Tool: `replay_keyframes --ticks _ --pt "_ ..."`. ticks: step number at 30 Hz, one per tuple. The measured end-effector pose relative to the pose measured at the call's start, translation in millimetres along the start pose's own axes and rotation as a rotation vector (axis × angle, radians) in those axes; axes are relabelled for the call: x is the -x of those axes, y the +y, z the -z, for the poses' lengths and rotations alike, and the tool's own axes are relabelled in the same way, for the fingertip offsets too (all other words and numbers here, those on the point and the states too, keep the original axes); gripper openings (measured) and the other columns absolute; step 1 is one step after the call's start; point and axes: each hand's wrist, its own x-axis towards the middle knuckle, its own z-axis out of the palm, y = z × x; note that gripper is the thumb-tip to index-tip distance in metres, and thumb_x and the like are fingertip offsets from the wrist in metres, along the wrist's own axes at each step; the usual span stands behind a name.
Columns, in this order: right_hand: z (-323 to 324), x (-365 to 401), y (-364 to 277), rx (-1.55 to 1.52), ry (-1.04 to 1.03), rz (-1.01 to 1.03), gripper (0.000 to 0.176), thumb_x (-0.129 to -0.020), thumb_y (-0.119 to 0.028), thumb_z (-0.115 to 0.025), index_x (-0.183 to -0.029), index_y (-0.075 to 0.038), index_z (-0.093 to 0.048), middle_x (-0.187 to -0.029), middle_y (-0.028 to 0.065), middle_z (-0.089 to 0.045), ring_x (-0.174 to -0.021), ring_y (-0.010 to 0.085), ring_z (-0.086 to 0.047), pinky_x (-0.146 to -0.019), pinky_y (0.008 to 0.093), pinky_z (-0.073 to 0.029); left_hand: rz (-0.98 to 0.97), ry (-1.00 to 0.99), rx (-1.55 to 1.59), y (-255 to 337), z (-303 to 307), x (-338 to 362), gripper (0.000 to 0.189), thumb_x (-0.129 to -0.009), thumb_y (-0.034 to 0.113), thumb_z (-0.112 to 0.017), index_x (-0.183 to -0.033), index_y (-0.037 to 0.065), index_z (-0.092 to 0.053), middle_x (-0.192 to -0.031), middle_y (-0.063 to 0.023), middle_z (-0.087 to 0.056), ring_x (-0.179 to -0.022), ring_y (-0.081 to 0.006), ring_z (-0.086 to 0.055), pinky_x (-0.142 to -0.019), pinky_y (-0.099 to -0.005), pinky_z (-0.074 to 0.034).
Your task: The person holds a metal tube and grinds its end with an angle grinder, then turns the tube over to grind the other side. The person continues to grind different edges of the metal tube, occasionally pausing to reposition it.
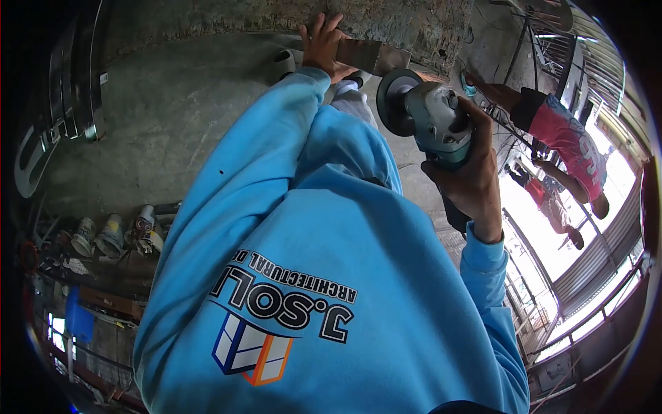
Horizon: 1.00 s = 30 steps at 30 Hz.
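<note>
My right hand is wrapped round the body of an angle grinder. Its dark round disc faces left, close to the near end of a bent metal piece. That metal piece lies at the near edge of a worn, rough board. My left hand rests at the board's edge with its fingers spread, right beside the metal piece; its thumb is hidden. Blue sleeves cover both arms.
A person in a red top stands at the right, with another person farther off. Dirty buckets and a blue container are at the left. Long metal profiles stand at the upper left above the concrete floor.
</note>
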Motion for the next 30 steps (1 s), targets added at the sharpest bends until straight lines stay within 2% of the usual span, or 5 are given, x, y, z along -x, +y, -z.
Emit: replay_keyframes --ticks 8,25,30 --pt "3.3 -16.8 2.3 -0.033 0.061 0.016 0.095 -0.064 0.002 -0.085 -0.148 -0.010 -0.040 -0.124 0.0173 -0.063 -0.116 0.0403 -0.068 -0.097 0.0468 -0.058 -0.008 0.018 0.005 -2.1 -1.6 0.2 0.086 -0.051 0.028 -0.101 -0.124 0.023 -0.057 -0.168 -0.0026 -0.031 -0.159 -0.0408 -0.017 -0.118 -0.0801 -0.007" --pt "8.5 -21.9 3.0 -0.038 0.024 0.009 0.096 -0.064 0.000 -0.085 -0.148 -0.010 -0.040 -0.126 0.0197 -0.062 -0.115 0.0405 -0.069 -0.097 0.0476 -0.059 0.026 -0.018 0.007 -1.6 1.7 -0.1 0.080 -0.054 0.029 -0.099 -0.123 0.024 -0.060 -0.168 -0.0025 -0.031 -0.160 -0.0393 -0.015 -0.119 -0.0791 -0.006" --pt "9.2 -16.7 -0.5 0.005 0.003 0.023 0.097 -0.064 0.000 -0.085 -0.148 -0.010 -0.040 -0.127 0.0198 -0.062 -0.115 0.0396 -0.068 -0.099 0.0471 -0.058 0.035 -0.006 0.009 -0.9 3.0 -0.9 0.075 -0.058 0.037 -0.097 -0.122 0.024 -0.060 -0.168 -0.0018 -0.033 -0.160 -0.0385 -0.016 -0.119 -0.0786 -0.005"
